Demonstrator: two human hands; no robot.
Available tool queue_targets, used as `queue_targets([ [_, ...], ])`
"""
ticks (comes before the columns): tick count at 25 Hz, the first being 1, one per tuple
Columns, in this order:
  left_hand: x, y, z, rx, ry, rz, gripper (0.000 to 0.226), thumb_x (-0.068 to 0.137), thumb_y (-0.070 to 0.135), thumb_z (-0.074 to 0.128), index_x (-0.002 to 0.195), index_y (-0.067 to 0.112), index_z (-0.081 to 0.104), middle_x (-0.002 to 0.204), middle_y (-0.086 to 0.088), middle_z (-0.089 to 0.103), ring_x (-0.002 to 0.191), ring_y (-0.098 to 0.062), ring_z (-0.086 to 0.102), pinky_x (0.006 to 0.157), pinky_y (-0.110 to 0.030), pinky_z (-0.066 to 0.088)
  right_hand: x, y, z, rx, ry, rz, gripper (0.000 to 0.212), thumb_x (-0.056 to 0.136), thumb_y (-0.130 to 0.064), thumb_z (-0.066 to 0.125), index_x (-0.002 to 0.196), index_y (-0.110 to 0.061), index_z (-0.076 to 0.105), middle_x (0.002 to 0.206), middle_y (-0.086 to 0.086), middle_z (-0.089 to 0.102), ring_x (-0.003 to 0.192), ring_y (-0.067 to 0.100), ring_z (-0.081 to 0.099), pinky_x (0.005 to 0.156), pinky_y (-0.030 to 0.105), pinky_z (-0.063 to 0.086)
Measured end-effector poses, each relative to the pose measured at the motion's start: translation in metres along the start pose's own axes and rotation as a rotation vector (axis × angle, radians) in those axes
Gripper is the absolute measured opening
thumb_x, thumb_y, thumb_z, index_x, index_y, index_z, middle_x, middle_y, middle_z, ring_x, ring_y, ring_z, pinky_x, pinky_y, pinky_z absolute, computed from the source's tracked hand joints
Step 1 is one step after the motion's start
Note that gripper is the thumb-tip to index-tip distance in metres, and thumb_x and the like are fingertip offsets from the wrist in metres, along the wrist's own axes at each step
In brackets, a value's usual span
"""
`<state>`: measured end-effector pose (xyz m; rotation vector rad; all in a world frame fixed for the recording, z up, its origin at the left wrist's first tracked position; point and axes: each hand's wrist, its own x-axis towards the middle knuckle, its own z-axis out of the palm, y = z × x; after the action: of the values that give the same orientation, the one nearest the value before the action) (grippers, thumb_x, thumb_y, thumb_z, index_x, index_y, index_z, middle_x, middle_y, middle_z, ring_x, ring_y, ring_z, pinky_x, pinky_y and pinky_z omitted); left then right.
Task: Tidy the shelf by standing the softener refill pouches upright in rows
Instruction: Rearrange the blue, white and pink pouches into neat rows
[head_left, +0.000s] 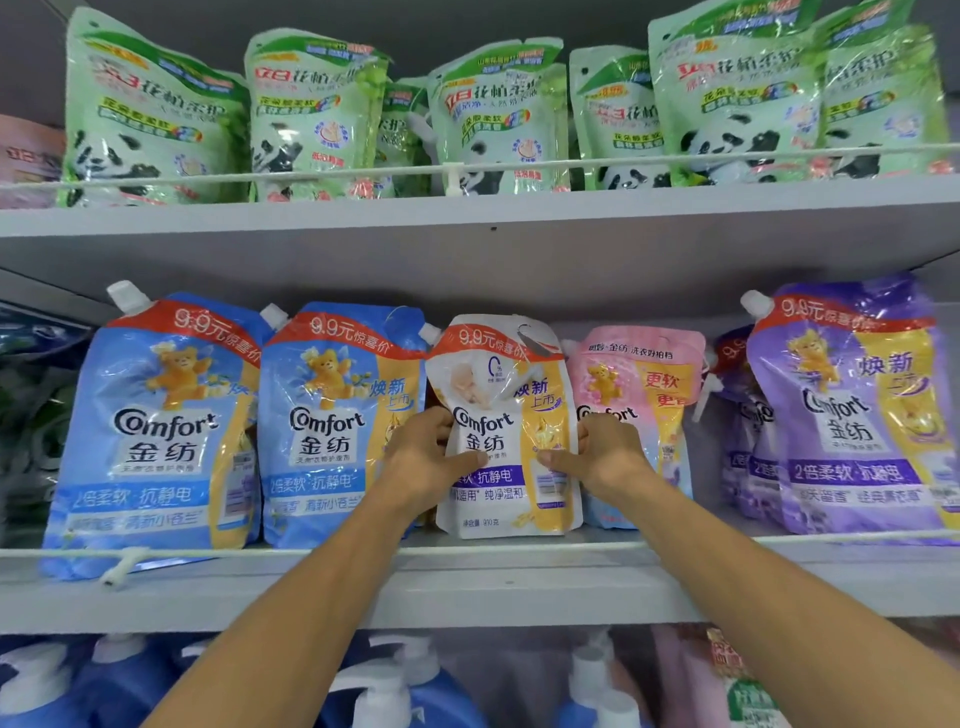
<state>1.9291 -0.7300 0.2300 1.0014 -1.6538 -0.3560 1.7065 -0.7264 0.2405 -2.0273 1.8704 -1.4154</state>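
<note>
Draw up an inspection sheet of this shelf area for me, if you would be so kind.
Surface: grey middle shelf, thin white rail along its front.
Job's things: white pouch upright between blue pouches and a pink pouch; purple pouches at the right.
Clutter: nothing seen.
Grips: left hand and right hand hold the white pouch's sides, thumbs on its front.
Cables: nothing seen.
Surroundings: green panda pouches on the shelf above; pump bottles below.

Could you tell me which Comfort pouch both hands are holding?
The white pouch, between a blue pouch and the pink pouch; the left hand and right hand grip its sides.
</note>
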Motion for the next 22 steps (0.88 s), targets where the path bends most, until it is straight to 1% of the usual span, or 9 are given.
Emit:
queue_targets([
  [2, 0.000, 0.000, 0.000, 0.015, 0.016, -0.007, 0.042, 0.083, 0.017, 0.088, 0.118, 0.015, 0.065, 0.117, -0.001, 0.075, 0.100, -0.018, 0.074, 0.083, -0.038, 0.065, 0.001, -0.001, 0.000, -0.020, 0.003, 0.002, 0.045, 0.087, -0.042, 0.080, 0.069, -0.018, 0.047, 0.070, -0.002, 0.053, 0.063, 0.013, 0.049, 0.052, 0.025, 0.035],
  [4, -0.001, 0.000, 0.001, 0.029, 0.025, -0.016, 0.042, 0.084, 0.019, 0.088, 0.118, 0.015, 0.064, 0.118, -0.002, 0.075, 0.101, -0.019, 0.073, 0.086, -0.042, 0.065, -0.002, -0.002, 0.002, -0.027, 0.005, 0.001, 0.044, 0.088, -0.043, 0.079, 0.071, -0.019, 0.046, 0.073, -0.002, 0.054, 0.066, 0.015, 0.051, 0.051, 0.024, 0.032],
  [8, -0.006, 0.003, -0.004, 0.088, 0.000, -0.019, 0.040, 0.087, 0.026, 0.085, 0.118, 0.015, 0.063, 0.119, -0.003, 0.075, 0.103, -0.022, 0.073, 0.090, -0.048, 0.063, -0.017, -0.009, -0.004, -0.083, 0.004, -0.024, 0.037, 0.092, -0.043, 0.075, 0.090, -0.013, 0.054, 0.090, 0.003, 0.057, 0.084, 0.025, 0.055, 0.067, 0.029, 0.042],
  [11, -0.014, 0.014, -0.015, 0.320, -0.105, 0.022, 0.033, 0.091, 0.041, 0.079, 0.110, 0.019, 0.063, 0.112, 0.000, 0.076, 0.101, -0.022, 0.072, 0.088, -0.046, 0.062, -0.035, -0.019, -0.014, -0.257, 0.008, -0.091, 0.036, 0.097, -0.043, 0.069, 0.099, -0.008, 0.062, 0.099, 0.008, 0.061, 0.088, 0.028, 0.057, 0.073, 0.033, 0.045],
  [14, -0.029, 0.030, -0.031, 0.643, -0.290, 0.054, 0.045, 0.095, 0.056, 0.066, 0.119, 0.018, 0.065, 0.106, 0.001, 0.071, 0.098, -0.022, 0.067, 0.084, -0.041, 0.058, -0.053, -0.034, -0.024, -0.452, -0.013, -0.178, 0.042, 0.098, -0.051, 0.061, 0.088, -0.010, 0.059, 0.104, 0.013, 0.069, 0.085, 0.031, 0.058, 0.071, 0.036, 0.047],
  [16, -0.042, 0.041, -0.043, 0.796, -0.400, 0.040, 0.053, 0.097, 0.062, 0.059, 0.127, 0.018, 0.064, 0.113, -0.001, 0.069, 0.102, -0.023, 0.064, 0.089, -0.040, 0.054, -0.063, -0.045, -0.028, -0.493, -0.124, -0.253, 0.048, 0.098, -0.057, 0.057, 0.094, -0.009, 0.062, 0.107, 0.012, 0.068, 0.091, 0.029, 0.060, 0.074, 0.038, 0.049],
  [18, -0.055, 0.051, -0.056, 0.884, -0.471, 0.007, 0.062, 0.098, 0.068, 0.052, 0.136, 0.020, 0.060, 0.130, -0.004, 0.067, 0.114, -0.025, 0.063, 0.101, -0.043, 0.052, -0.072, -0.055, -0.029, -0.498, -0.237, -0.327, 0.057, 0.097, -0.063, 0.053, 0.113, -0.010, 0.064, 0.119, 0.013, 0.067, 0.107, 0.031, 0.062, 0.089, 0.043, 0.053],
  [20, -0.068, 0.060, -0.072, 0.943, -0.484, -0.055, 0.078, 0.096, 0.074, 0.046, 0.151, 0.019, 0.048, 0.151, -0.005, 0.056, 0.134, -0.028, 0.055, 0.113, -0.045, 0.044, -0.079, -0.066, -0.026, -0.510, -0.284, -0.389, 0.067, 0.096, -0.067, 0.050, 0.129, -0.009, 0.060, 0.130, 0.013, 0.064, 0.121, 0.034, 0.059, 0.098, 0.047, 0.052],
  [22, -0.082, 0.066, -0.095, 1.008, -0.450, -0.111, 0.091, 0.095, 0.079, 0.040, 0.161, 0.017, 0.036, 0.164, -0.006, 0.042, 0.147, -0.029, 0.044, 0.120, -0.045, 0.037, -0.085, -0.083, -0.017, -0.457, -0.315, -0.451, 0.070, 0.096, -0.068, 0.051, 0.133, -0.009, 0.059, 0.131, 0.012, 0.064, 0.123, 0.033, 0.059, 0.100, 0.048, 0.051],
])
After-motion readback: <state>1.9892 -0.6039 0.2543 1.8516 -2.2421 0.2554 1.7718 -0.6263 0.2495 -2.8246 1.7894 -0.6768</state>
